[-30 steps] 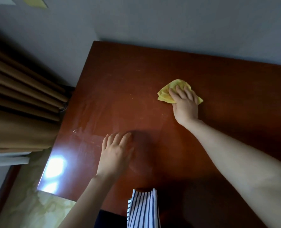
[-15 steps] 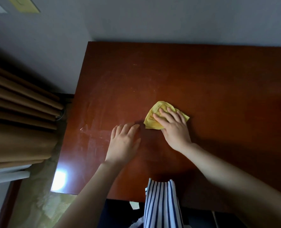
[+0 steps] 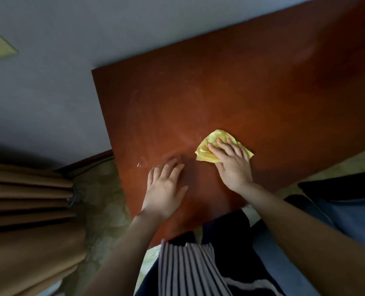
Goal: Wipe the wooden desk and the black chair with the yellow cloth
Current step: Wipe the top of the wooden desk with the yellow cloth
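Hands (image 3: 164, 189) (image 3: 235, 167) two, cloth (image 3: 214, 136) one, desk (image 3: 241, 92) one.

The left hand (image 3: 165, 189) lies palm down on the wooden desk (image 3: 220, 92), its fingers (image 3: 173, 170) straight and close together, pointing away from the body, thumb out to the right. The bare left forearm runs up from the lower edge, wrist nearly straight. The right hand (image 3: 233, 167) is also palm down, just beside the left and a little farther forward. Its spread, flat fingers (image 3: 222, 146) press on the yellow cloth (image 3: 211, 142). The bare right forearm comes in from the lower right, angled up and left.
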Tool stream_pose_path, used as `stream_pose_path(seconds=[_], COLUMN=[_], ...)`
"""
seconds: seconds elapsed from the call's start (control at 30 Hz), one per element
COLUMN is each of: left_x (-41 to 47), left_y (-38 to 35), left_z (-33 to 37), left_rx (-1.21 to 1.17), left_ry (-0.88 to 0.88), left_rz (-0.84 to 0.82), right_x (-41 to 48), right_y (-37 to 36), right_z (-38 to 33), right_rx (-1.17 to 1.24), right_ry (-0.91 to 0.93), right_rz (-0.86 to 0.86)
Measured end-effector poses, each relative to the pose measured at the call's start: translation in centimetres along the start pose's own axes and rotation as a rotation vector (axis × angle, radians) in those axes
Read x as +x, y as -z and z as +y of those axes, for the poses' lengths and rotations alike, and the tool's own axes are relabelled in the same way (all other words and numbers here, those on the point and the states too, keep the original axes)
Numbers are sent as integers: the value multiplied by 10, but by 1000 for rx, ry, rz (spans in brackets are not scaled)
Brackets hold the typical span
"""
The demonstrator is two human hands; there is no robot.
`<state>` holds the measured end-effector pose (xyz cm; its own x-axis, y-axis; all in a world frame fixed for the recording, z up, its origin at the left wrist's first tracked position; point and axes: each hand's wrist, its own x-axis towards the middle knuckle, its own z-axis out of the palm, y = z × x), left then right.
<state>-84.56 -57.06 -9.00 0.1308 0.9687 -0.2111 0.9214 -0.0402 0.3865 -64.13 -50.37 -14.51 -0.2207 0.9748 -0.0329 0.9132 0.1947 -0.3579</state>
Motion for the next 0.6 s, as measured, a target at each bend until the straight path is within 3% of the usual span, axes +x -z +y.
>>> stream_pose_path(seconds=[0.2, 0.37, 0.5, 0.6], left_x=[-19, -34, -46, -52], left_y=[-7, -14, -15, -14], left_z=[-16, -26, -38, -47], left_rx=[22, -15, -52, -199], left_ry=[-54, 28, 256, 495], left_rz=[-94, -103, -71, -70], right_x=[-73, -103, -105, -90], right_y=[-12, -8, 9, 26], right_z=[-29, -19, 13, 44], right_rx=[21, -27, -100, -69], right_ry=[-156, -62, 37, -75], right_rz=[38, 25, -26, -43])
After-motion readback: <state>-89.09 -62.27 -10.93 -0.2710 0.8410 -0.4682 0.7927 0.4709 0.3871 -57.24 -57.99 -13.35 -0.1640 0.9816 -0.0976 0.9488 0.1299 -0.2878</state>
